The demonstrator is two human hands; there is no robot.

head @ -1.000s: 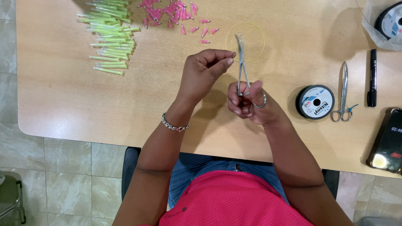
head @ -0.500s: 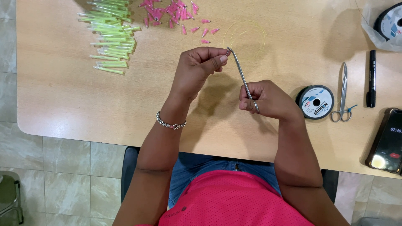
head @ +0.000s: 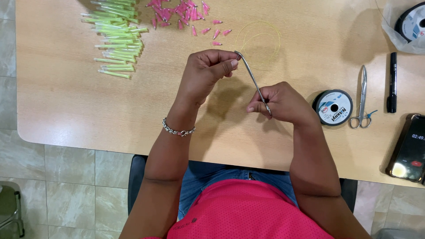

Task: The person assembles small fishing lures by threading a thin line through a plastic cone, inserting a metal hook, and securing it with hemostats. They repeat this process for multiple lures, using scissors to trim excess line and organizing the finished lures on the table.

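My right hand [head: 280,102] grips the handles of slim metal forceps [head: 253,79], which slant up and left over the wooden table [head: 66,102]. Their tip meets the pinched fingertips of my left hand [head: 207,70]. My left fingers are closed there, apparently on the end of a thin yellow line; the line itself is too fine to see between them. A loose coil of that yellow line [head: 259,42] lies on the table just beyond the forceps tip.
A heap of green tubes [head: 116,40] lies at the far left, small pink pieces [head: 181,11] beside it. Right of my hands are a line spool [head: 333,107], metal scissors-like forceps [head: 362,98], a black marker [head: 392,82], a phone [head: 409,148] and a bagged spool [head: 409,24].
The forceps have swung from upright in my right hand to slanting left. Their tip has come to my left fingertips, and my right hand has turned knuckles-up.
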